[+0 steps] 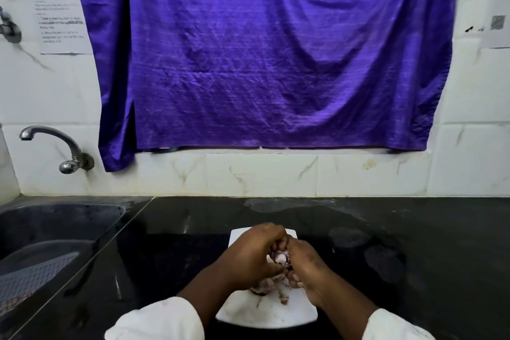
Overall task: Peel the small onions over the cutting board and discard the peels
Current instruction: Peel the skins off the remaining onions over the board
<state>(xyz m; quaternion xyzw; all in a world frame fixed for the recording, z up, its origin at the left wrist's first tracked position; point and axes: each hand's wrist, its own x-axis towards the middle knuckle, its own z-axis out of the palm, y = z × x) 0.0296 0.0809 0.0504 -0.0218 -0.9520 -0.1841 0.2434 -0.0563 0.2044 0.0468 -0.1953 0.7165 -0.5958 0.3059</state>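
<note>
A small onion [280, 257], pale with purple skin at its edges, is held above the white cutting board [265, 312] on the black counter. My left hand [252, 251] curls its fingers round the onion from the left. From the right, my right hand [305, 265] pinches it, fingertips at the skin. Loose peels and pale pieces [271, 288] lie on the board under the hands, partly hidden by them.
A steel sink [55, 229] with a grey perforated tray [30, 276] lies at the left, a tap [55, 143] above it. The black counter [414, 257] stretches right. A purple cloth [262, 50] hangs on the tiled wall behind.
</note>
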